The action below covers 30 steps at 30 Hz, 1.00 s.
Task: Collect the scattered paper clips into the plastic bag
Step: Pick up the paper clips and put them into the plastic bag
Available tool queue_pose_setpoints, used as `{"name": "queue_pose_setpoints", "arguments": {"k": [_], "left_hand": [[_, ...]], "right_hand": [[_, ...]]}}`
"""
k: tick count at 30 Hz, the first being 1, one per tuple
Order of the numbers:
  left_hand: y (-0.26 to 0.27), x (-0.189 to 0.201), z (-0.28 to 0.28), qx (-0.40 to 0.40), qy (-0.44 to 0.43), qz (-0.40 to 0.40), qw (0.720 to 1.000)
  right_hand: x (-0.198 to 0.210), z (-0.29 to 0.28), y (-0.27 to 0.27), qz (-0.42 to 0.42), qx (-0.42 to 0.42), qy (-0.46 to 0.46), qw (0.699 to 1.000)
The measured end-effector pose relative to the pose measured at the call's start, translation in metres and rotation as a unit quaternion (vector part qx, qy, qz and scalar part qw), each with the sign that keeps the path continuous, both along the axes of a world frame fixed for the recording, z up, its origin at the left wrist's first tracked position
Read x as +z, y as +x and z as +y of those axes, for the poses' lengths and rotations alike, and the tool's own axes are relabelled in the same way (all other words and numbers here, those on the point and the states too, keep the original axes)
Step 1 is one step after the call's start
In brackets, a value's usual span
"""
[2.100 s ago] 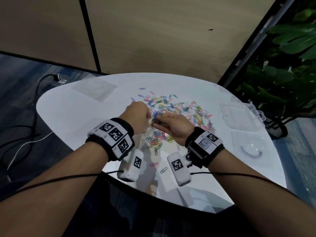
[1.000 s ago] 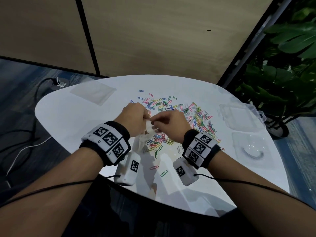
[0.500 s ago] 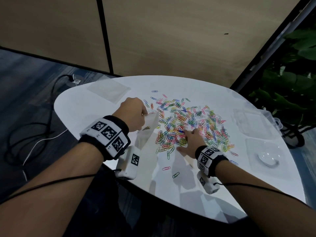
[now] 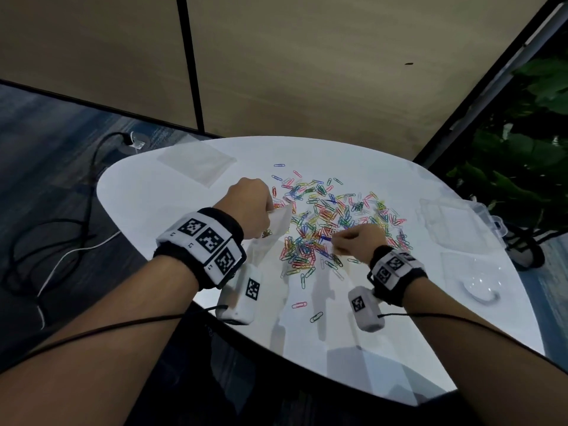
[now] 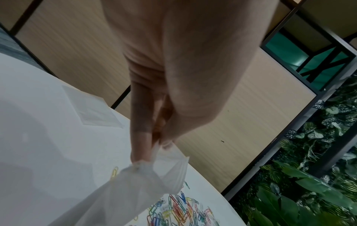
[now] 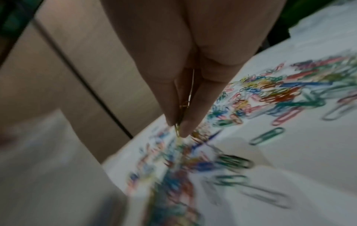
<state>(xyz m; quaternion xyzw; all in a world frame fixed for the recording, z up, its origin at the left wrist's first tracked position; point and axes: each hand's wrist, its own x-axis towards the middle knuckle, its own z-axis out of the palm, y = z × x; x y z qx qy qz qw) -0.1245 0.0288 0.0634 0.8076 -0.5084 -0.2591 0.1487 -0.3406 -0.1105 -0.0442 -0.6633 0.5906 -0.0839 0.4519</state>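
On a glossy white rounded desk (image 4: 172, 210) set against tan wall panels, the left hand (image 4: 249, 207) pinches the gathered mouth of a clear plastic bag (image 4: 276, 224) while the right hand (image 4: 358, 242) pinches a paper clip (image 6: 186, 105) just above the heap of coloured paper clips (image 4: 332, 222) spread ahead of both hands. Beyond the left hand lies a flat clear sleeve (image 4: 196, 164), and right of the right hand sit clear plastic trays (image 4: 451, 224) (one with a curved glint), with leafy plants (image 4: 522, 155) past the desk's edge. Left of the left arm, black and white cables (image 4: 61, 241) trail over the blue-grey carpet (image 4: 46, 142).
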Motion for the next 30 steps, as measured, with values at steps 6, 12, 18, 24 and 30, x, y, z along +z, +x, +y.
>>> {"name": "queue_pose_setpoints", "arguments": {"k": [6, 12, 18, 24, 30], "left_hand": [[-0.011, 0.0, -0.006, -0.013, 0.001, 0.011, 1.0], [-0.022, -0.009, -0.011, -0.024, -0.016, 0.018, 0.999], [-0.027, -0.015, -0.012, -0.044, -0.015, 0.041, 0.998], [-0.027, -0.014, -0.012, -0.037, -0.023, 0.03, 0.999], [-0.023, -0.015, -0.01, -0.023, -0.016, 0.017, 0.999]], "right_hand": [[0.054, 0.014, 0.017, -0.346, -0.044, 0.204, 0.915], [0.053, 0.049, 0.047, -0.306, -0.017, 0.208, 0.929], [0.036, 0.053, 0.061, -0.153, 0.041, 0.046, 0.986], [0.031, 0.053, 0.065, -0.101, 0.096, 0.043, 0.989], [0.042, 0.063, 0.057, -0.102, 0.195, -0.084, 0.972]]}}
